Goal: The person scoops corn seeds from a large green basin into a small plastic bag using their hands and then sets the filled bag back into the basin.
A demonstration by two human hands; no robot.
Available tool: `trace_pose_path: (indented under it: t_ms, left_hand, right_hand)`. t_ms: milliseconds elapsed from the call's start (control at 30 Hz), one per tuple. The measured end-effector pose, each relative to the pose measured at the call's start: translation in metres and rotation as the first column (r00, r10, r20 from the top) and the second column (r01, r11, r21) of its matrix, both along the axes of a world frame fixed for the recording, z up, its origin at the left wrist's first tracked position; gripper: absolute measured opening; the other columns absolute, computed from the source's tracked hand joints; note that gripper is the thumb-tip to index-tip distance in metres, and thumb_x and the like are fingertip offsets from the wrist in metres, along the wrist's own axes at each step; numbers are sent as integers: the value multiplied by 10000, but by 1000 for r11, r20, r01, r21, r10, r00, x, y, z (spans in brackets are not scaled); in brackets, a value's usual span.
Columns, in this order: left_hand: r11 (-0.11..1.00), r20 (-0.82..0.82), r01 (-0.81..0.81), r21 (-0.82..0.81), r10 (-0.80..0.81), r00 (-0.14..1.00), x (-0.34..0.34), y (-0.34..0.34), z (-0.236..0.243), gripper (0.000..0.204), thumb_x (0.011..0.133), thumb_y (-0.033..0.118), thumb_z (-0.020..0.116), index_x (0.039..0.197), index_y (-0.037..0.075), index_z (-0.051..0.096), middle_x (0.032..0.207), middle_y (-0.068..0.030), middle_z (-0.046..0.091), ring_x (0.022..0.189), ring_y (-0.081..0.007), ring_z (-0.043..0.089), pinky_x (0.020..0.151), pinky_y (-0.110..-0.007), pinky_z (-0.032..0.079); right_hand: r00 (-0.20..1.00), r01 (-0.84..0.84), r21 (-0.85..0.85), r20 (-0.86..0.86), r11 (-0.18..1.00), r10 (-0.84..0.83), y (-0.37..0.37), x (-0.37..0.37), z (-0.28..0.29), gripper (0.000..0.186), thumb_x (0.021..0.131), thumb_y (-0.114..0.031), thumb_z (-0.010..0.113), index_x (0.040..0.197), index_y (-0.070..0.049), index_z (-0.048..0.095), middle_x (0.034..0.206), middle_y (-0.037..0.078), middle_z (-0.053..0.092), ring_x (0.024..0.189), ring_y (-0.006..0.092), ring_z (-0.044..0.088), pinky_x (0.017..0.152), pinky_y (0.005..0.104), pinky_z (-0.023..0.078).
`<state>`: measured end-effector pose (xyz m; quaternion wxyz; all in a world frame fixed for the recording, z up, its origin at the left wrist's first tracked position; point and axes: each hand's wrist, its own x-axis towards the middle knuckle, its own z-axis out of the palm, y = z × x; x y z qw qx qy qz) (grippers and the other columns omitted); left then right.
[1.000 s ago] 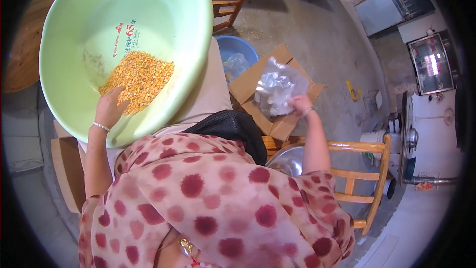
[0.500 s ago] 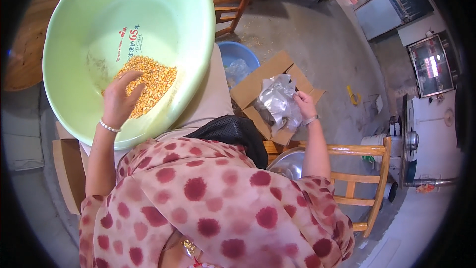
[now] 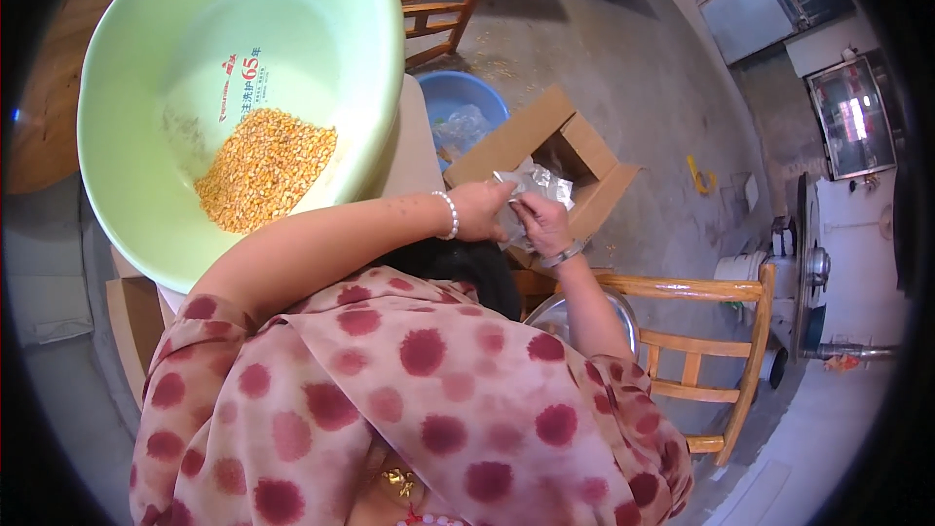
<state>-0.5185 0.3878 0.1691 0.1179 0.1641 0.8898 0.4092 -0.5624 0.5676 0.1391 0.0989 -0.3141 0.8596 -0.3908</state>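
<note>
Both hands meet on a clear plastic bag [image 3: 538, 180] at the near side of an open cardboard box [image 3: 511, 136]. My left hand [image 3: 479, 209], wearing a bead bracelet, reaches across from the left and grips the bag's edge. My right hand [image 3: 542, 224], with a metal bangle, pinches it just beside that. To the left, a large pale green basin [image 3: 146, 78] holds a heap of yellow corn kernels [image 3: 268, 166]; it rests on a light-topped surface [image 3: 419, 136]. Dark fabric [image 3: 458, 263] lies below my hands.
Around me are a wooden chair [image 3: 682, 287] at right, another chair [image 3: 448, 0] behind, a blue basin [image 3: 463, 88] with plastic in it, a metal bowl [image 3: 604, 307], a yellow object [image 3: 701, 175] on the floor and a glass-fronted cabinet [image 3: 847, 117] by the wall.
My left hand has left the corn and swung right to the bag. My right hand has drawn the bag down and leftward, uncovering part of the box's inside.
</note>
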Motion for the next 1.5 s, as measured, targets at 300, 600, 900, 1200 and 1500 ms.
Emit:
trace_pose_path:
  t_ms: [300,600,900,1200,1500]
  left_hand:
    - [984,122,-30,-173,51,991,-17,-17,1,178,698,224,598,729,49,608,692,-172,572,683,-322,555,614,-391,438]
    - [959,-100,-282,33,284,954,-22,-50,34,142,713,176,570,730,35,585,677,-181,544,619,-345,515,567,-387,422]
    - [507,361,-606,613,503,785,16,-128,111,173,820,160,516,879,2,555,742,-16,555,633,-77,518,571,-211,455]
    - [73,484,-639,766,589,647,101,-197,76,168,701,26,614,859,20,556,834,-28,592,750,-95,532,709,-213,397]
    - [-248,596,-687,683,732,329,172,-243,39,219,760,-36,467,972,10,491,850,-62,566,730,-110,558,599,-229,476]
  right_hand:
    - [903,-60,-149,414,987,118,3,-5,-44,223,691,-170,648,859,-36,587,724,193,578,666,261,581,599,325,449]
    - [965,-222,577,247,786,91,21,-65,-75,184,736,-197,522,807,-53,612,815,194,580,791,336,554,681,375,439]
    - [951,4,648,234,762,-204,55,-99,-67,217,725,-164,507,891,-56,597,870,181,582,817,325,553,723,376,436]
    - [990,-15,141,143,990,-5,-56,-110,37,113,739,-112,571,699,-12,603,556,55,567,527,103,550,492,244,428]
    - [746,-512,-393,239,764,622,-200,-6,180,217,773,19,460,958,3,573,569,20,521,485,69,480,474,197,409]
